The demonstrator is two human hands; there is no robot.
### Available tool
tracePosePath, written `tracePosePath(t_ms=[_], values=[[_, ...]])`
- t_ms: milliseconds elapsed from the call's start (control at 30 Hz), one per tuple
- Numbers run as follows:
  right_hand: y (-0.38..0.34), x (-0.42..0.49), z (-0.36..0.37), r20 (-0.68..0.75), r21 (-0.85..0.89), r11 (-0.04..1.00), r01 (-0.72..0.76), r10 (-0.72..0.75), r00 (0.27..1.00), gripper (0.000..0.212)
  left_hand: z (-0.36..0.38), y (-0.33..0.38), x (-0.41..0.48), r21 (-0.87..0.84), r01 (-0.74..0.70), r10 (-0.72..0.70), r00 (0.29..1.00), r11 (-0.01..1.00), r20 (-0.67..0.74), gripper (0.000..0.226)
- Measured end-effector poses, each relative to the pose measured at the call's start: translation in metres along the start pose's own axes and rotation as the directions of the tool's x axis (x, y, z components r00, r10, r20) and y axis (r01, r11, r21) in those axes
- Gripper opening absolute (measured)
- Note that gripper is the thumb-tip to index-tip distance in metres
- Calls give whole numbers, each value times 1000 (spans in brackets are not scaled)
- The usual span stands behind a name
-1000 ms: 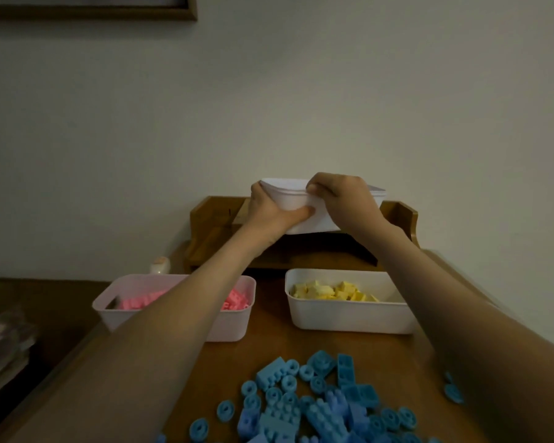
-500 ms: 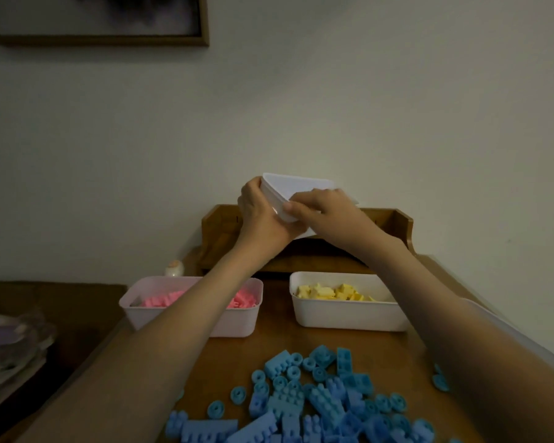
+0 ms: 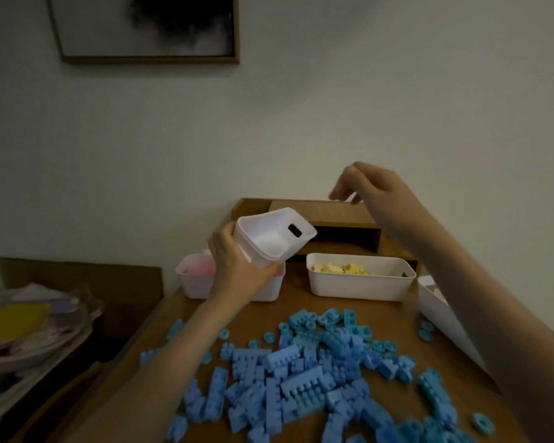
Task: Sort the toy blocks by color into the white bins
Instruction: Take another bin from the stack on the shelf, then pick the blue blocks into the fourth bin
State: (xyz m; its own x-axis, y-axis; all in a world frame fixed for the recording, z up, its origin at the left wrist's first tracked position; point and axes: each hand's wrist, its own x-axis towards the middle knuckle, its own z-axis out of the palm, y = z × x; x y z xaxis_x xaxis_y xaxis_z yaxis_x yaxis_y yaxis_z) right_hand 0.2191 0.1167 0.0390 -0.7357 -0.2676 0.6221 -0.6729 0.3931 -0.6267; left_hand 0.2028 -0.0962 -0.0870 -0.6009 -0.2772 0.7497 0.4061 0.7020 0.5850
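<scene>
- An empty white bin [image 3: 267, 241] is being gripped by the left hand [image 3: 237, 274], with the fingers and thumb being wrapped round its lower end. It is being held tilted in the air above the table [image 3: 301, 306], its open mouth and slotted end wall being turned toward the camera.
- The right hand [image 3: 370, 183] is being held up over a wooden organizer [image 3: 330, 215] at the back of the table. Its fingers are hanging loose and apart, and nothing is being held in it.
- Blue blocks [image 3: 317, 372] are lying in a loose heap on the near part of the table, with a few strays being scattered around it.
- Pink blocks [image 3: 200, 270] are being kept in a white bin [image 3: 195, 287] behind the left hand, and yellow blocks [image 3: 343, 268] in a second white bin [image 3: 359, 287] beside it.
- Another white bin [image 3: 437, 303] is being partly hidden by the right forearm at the table's right edge; whether it holds anything cannot be told.
</scene>
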Motion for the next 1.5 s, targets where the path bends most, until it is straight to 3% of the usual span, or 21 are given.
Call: tracePosePath(t_ms=[100, 167, 267, 567, 733, 800, 867, 933, 1000, 1067, 1200, 1233, 1400, 1500], values=[[-15, -14, 33, 245, -49, 996, -71, 81, 966, 28, -11, 28, -4, -17, -123, 124, 990, 992, 63, 102], [-22, -26, 55, 297, -70, 997, -35, 54, 953, 32, -14, 43, -6, 30, -223, 221, 973, 974, 61, 98], [-32, -42, 68, 237, -40, 999, 6, 3, 972, 43, -27, 52, -14, 75, -229, 225, 973, 971, 49, 91], [-55, -85, 80, 205, 44, 999, -30, 20, 978, 37, -65, 63, -50, 187, -284, 272, 958, 940, 89, 92], [-52, -111, 87, 113, -150, 988, 26, -9, 994, 36, -71, 52, -72, 301, -377, 356, 926, 876, 124, 86], [-50, -122, 90, 63, -141, 990, -13, 22, 998, 35, -73, 49, -76, 350, -450, 422, 893, 821, 158, 84], [-48, -128, 84, -10, -1, 993, -119, 119, 993, 32, -80, 41, -77, 341, -475, 446, 880, 811, 165, 88], [-46, -124, 66, -178, 176, 960, -220, 250, 952, 32, -90, 31, -77, 270, -440, 422, 898, 856, 124, 91], [-43, -117, 44, -307, 212, 949, -232, 290, 906, 36, -102, 22, -79, 225, -396, 388, 918, 890, 80, 87], [-44, -115, 37, -228, 196, 955, -221, 263, 937, 35, -106, 22, -81, 220, -363, 353, 932, 905, 82, 86], [-45, -119, 54, 85, 226, 959, -174, 158, 984, 16, -102, 28, -82, 230, -297, 274, 953, 927, 129, 91], [-44, -118, 56, 75, 195, 971, -140, 127, 989, 14, -101, 27, -82, 239, -283, 258, 957, 929, 131, 91], [-38, -104, 38, -237, 217, 976, -30, 82, 968, 15, -102, 12, -71, 320, -71, 73, 997, 945, 4, 94], [-28, -97, 37, -178, 22, 998, -57, 60, 982, 14, -97, 7, -62, 232, 98, -86, 994, 968, -60, 93]])
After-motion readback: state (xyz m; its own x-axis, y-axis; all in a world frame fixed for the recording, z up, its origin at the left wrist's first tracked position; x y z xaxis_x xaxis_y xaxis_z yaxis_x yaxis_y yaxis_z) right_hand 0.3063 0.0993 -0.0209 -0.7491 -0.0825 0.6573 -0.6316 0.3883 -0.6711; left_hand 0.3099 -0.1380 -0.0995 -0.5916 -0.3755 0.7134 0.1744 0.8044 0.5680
